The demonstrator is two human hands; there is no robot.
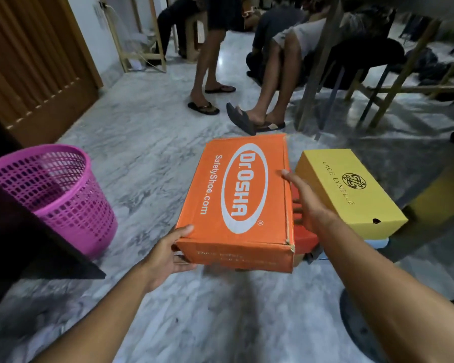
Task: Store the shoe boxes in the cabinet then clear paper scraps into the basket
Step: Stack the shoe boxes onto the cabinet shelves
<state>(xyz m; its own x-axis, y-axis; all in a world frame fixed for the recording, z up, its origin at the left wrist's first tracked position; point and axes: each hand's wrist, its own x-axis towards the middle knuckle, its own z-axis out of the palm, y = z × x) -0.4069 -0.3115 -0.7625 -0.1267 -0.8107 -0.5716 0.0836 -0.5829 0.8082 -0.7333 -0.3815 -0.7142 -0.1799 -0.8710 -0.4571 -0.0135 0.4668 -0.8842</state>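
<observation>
An orange shoe box (241, 197) with white "Dr.OSHA" lettering is held above the marble floor between both hands. My left hand (169, 254) grips its near left corner, thumb on the lid and fingers underneath. My right hand (306, 203) holds its right side, thumb on the lid edge and fingers curled down the wall. A yellow shoe box (349, 189) lies just right of it, stacked on a light blue box (376, 243). A pink perforated basket (55, 195) stands on the floor at the left. A dark cabinet panel (24, 231) fills the left edge.
A red box (306, 241) shows under the orange one's right side. Two people's legs in sandals (247, 119) stand and sit ahead. Wooden frame legs (317, 74) rise at the right, a wooden door (32, 61) at the far left. A dark round object (357, 326) lies near right.
</observation>
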